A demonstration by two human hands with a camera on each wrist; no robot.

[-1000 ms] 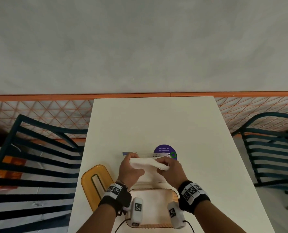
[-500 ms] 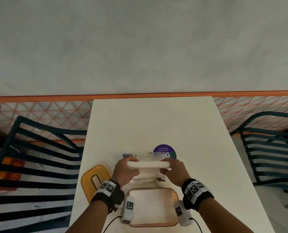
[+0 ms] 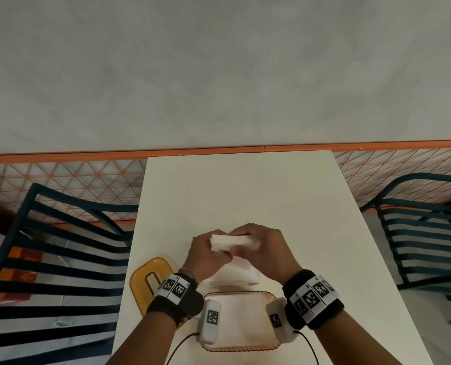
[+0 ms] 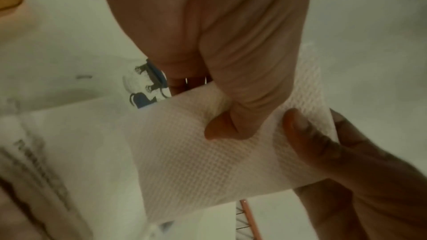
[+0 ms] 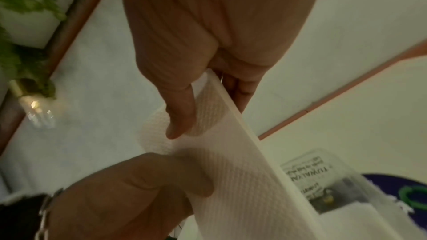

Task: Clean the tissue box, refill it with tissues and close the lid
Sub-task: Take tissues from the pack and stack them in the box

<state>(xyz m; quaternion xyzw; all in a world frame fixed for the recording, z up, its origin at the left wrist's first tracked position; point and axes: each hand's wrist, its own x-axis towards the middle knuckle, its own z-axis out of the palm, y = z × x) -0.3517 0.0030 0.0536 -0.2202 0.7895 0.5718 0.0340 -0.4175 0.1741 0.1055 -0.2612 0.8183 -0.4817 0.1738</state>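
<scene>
A stack of white embossed tissues [image 3: 233, 243] is gripped by both hands above the table. My left hand [image 3: 213, 250] holds its left end, thumb pressed into the stack [image 4: 196, 161]. My right hand [image 3: 252, 245] holds the right end, thumb on the underside of the tissues [image 5: 242, 180]. The hands almost touch and the stack bows between them. The orange see-through tissue box [image 3: 241, 347] stands open near the table's front edge, under my wrists. Its orange lid [image 3: 142, 277] with a slot lies to the left of the box.
A clear printed tissue wrapper [image 3: 234, 279] lies on the white table [image 3: 240, 191] between hands and box, also in the right wrist view [image 5: 323, 180] beside a purple sticker [image 5: 404, 187]. Dark slatted chairs stand left [image 3: 61, 259] and right [image 3: 424, 233].
Both hands have raised the tissue stack and come closer together, so the stack, held straight before, now bows. The purple sticker is now hidden behind the hands in the head view.
</scene>
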